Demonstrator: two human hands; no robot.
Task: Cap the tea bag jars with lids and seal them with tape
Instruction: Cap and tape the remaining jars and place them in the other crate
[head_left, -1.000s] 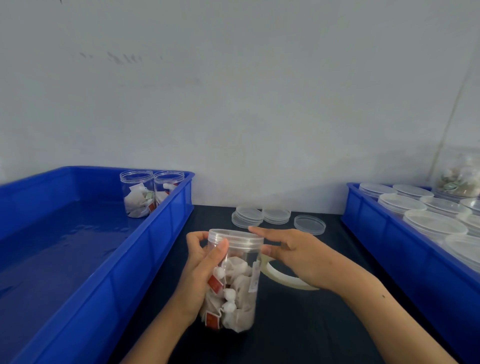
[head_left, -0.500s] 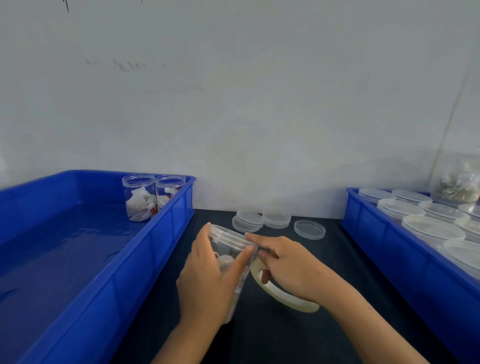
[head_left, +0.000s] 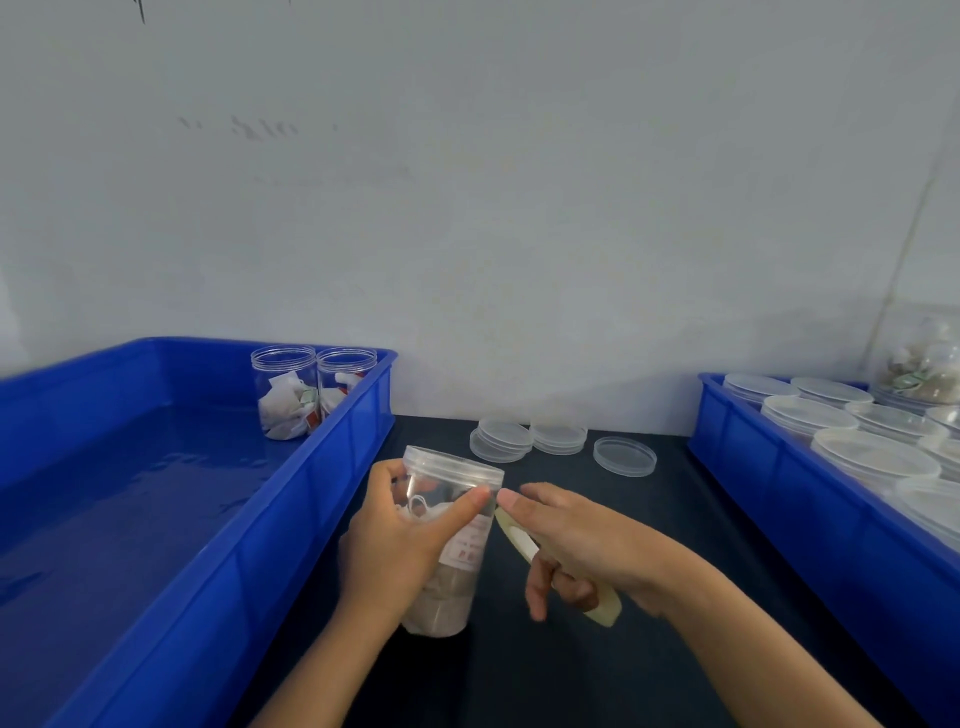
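Observation:
A clear jar of tea bags (head_left: 456, 551) with a clear lid (head_left: 453, 466) on top stands tilted on the dark table. My left hand (head_left: 397, 545) grips its side, thumb pressed just under the lid rim. My right hand (head_left: 576, 545) holds a cream tape roll (head_left: 524, 545) against the jar's right side, thumb tip near the rim. Two uncapped jars of tea bags (head_left: 283, 395) (head_left: 345, 379) stand in the far corner of the left blue bin (head_left: 249, 519).
Loose clear lids lie at the back of the table: two short stacks (head_left: 501, 440) (head_left: 559, 439) and a single lid (head_left: 624, 456). The right blue bin (head_left: 810, 525) holds several capped jars (head_left: 872, 457). A white wall is behind.
The jar turned in my left hand and tilted, then came more upright. My right hand with the tape roll moved from the lid's side down to the jar's right edge.

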